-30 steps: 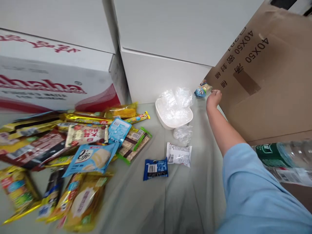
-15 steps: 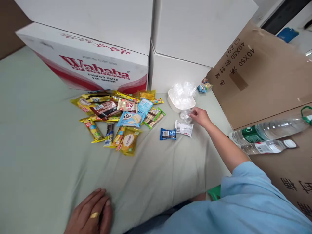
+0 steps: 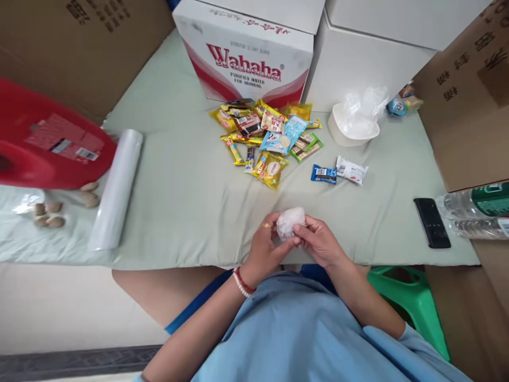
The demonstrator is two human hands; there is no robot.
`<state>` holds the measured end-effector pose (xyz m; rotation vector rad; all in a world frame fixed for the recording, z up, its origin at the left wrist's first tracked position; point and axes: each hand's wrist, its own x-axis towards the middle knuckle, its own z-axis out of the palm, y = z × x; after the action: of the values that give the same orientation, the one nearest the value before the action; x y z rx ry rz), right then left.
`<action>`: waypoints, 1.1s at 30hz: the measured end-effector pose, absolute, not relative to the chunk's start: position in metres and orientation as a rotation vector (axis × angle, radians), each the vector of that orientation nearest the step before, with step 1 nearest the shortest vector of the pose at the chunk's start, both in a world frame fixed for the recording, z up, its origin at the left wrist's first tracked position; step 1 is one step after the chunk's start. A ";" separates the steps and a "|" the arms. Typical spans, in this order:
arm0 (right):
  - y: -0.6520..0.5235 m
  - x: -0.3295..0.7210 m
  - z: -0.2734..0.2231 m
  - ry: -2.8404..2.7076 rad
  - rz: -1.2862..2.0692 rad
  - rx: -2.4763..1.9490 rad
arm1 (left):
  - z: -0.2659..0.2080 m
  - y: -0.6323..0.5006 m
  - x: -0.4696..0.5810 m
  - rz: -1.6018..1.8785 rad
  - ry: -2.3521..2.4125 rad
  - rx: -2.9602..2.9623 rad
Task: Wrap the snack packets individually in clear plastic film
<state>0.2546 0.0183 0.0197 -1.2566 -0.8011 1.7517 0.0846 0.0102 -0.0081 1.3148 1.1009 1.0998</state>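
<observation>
Near the table's front edge, my left hand [image 3: 265,245] and my right hand [image 3: 318,239] hold a crumpled ball of clear plastic film [image 3: 290,223] between them. Fingers of both hands are closed around its sides and lower edge. Beyond my hands lie a small blue snack packet [image 3: 323,174] and a white snack packet [image 3: 352,170], touching side by side. A white tub [image 3: 350,135] behind them holds more crumpled clear plastic. To the left of these is a pile of wrapped snacks, with a light-blue packet [image 3: 275,142] and a yellow packet [image 3: 272,168] among them.
A Wahaha carton [image 3: 246,63] and white boxes [image 3: 366,63] stand at the back. On the left are a red jug [image 3: 51,138], a clear plastic roll [image 3: 118,191] and several brown nuts [image 3: 54,222]. A phone [image 3: 432,223] and bottles [image 3: 487,201] lie right; a green stool [image 3: 413,302] stands below.
My right hand has brought the plastic ball from beside the tub to the table's front. My left hand has joined it on the ball. The view has shifted, showing more of the left side.
</observation>
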 end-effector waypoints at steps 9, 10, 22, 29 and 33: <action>0.018 0.262 0.015 -0.622 1.823 -1.182 | -0.005 0.010 0.071 1.097 1.106 0.569; 0.019 0.262 0.016 -0.610 1.820 -1.186 | -0.005 0.010 0.070 1.116 1.116 0.501; 0.015 0.284 0.024 -0.699 1.743 -1.304 | 0.010 0.027 0.029 1.142 0.917 0.136; 0.001 0.273 0.015 -0.996 1.560 -1.331 | 0.017 0.004 0.065 1.080 1.418 0.614; -0.001 0.272 0.019 -0.908 1.643 -1.231 | 0.015 0.004 0.076 0.998 1.354 0.520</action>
<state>0.2717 -0.0009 0.0191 -1.2307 -0.9081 1.6425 0.0763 0.0036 0.0152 0.5196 1.3539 0.9981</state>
